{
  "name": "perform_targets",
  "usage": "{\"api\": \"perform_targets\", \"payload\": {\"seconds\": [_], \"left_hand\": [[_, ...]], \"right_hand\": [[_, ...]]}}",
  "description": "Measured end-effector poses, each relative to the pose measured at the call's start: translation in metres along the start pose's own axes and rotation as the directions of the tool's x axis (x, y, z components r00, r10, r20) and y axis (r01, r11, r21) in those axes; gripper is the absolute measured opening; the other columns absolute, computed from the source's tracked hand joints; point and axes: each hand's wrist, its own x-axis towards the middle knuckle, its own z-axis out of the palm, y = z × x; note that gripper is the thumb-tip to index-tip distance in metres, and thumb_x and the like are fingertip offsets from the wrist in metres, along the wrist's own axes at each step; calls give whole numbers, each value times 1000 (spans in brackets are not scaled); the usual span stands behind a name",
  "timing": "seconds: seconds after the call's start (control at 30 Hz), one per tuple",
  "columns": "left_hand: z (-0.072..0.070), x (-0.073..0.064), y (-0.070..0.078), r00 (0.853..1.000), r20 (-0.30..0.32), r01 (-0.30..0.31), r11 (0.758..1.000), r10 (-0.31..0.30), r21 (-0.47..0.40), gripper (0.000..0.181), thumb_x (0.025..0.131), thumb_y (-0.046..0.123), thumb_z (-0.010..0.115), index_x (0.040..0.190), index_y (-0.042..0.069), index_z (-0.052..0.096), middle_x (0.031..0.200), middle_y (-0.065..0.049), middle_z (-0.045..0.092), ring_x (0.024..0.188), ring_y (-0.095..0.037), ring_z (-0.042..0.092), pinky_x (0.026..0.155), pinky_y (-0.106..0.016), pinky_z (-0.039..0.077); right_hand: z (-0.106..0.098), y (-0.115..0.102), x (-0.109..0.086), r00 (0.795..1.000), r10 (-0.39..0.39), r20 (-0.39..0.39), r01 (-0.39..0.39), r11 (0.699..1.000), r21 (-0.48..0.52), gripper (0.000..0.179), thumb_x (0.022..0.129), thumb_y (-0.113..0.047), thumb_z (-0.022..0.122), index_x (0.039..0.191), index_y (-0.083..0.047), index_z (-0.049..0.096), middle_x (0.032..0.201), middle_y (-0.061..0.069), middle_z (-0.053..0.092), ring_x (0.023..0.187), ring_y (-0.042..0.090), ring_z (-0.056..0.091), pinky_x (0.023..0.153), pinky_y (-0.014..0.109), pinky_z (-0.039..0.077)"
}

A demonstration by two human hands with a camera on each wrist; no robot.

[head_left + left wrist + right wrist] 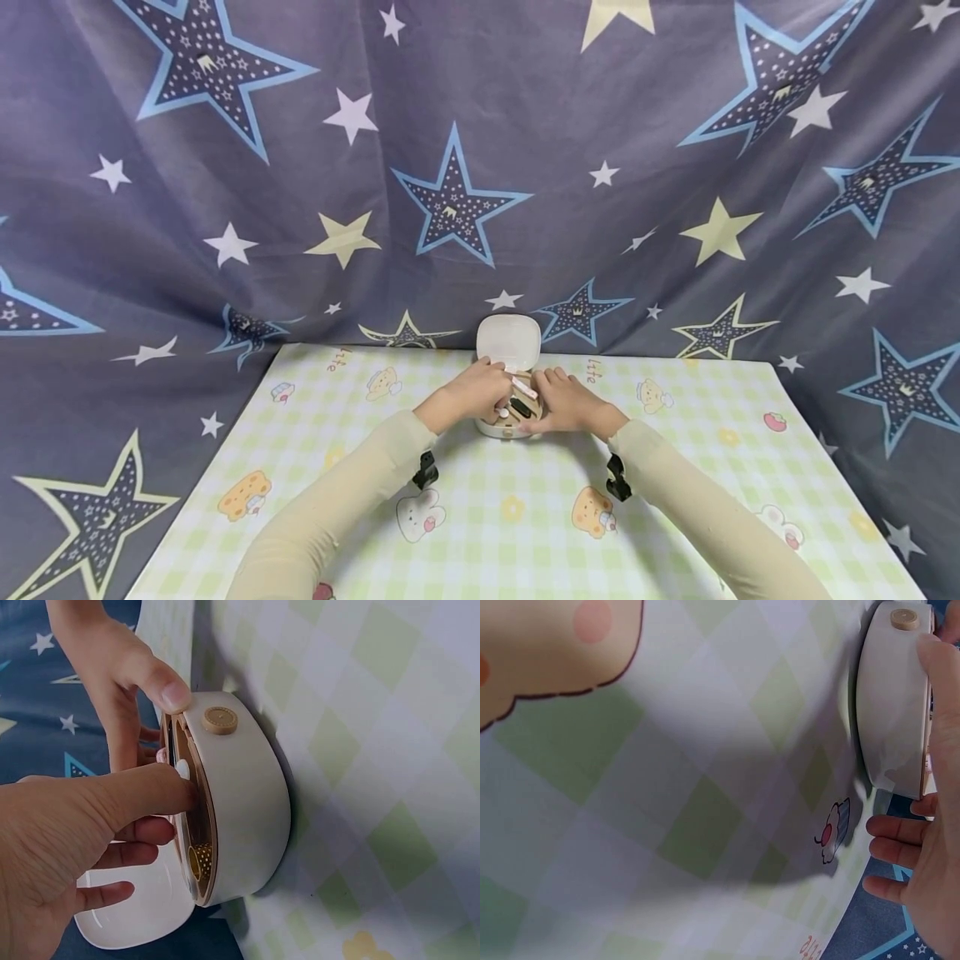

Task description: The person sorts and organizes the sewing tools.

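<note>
A small white storage box (251,802) with a tan rim and a round tan button (220,720) stands at the table's far edge. Its white lid (508,341) is raised at the back. My right hand (567,402) grips the box's right side, thumb on the front rim. Over the left part, my left hand (476,390) reaches in with a digit whose tip is hidden inside; I cannot tell whether it pinches anything. In the box lie a black elongated piece (521,407), a pink-and-white piece (524,387), a white round piece (183,769) and a gold perforated cylinder (200,860).
The table has a green-and-white checked cover (480,517) printed with cartoon animals. Behind its far edge hangs a dark star-patterned curtain (420,292). Black wrist devices (426,471) sit under both forearms.
</note>
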Motion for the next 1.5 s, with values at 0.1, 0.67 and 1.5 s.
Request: {"api": "perform_targets", "payload": {"seconds": [0.1,0.67,1.5], "left_hand": [[0,0,1,1000,9,6,1000,-6,-13,21,71,17,85,61,24,68,77,11,67,84,-14,56,82,-35,42],[7,1,1,1000,6,-11,1000,11,-7,20,76,18,85,68,24,68,79,10,65,83,-14,55,78,-33,40],[0,-14,3,992,-114,52,999,-51,1,12,89,33,74,81,25,76,92,8,71,92,-16,59,85,-36,45]], "right_hand": [[2,2,0,1000,1,3,-1,1000,-3,76,79,-72,71,119,-11,48,107,8,54,97,21,47,85,44,47],[0,1,-1,1000,-1,5,1,1000,6,78,79,-72,71,120,-10,48,107,8,53,97,22,47,84,43,47],[-3,-1,0,996,75,57,-80,993,86,95,76,-73,72,139,-7,45,124,15,58,107,26,51,93,49,48]]}}
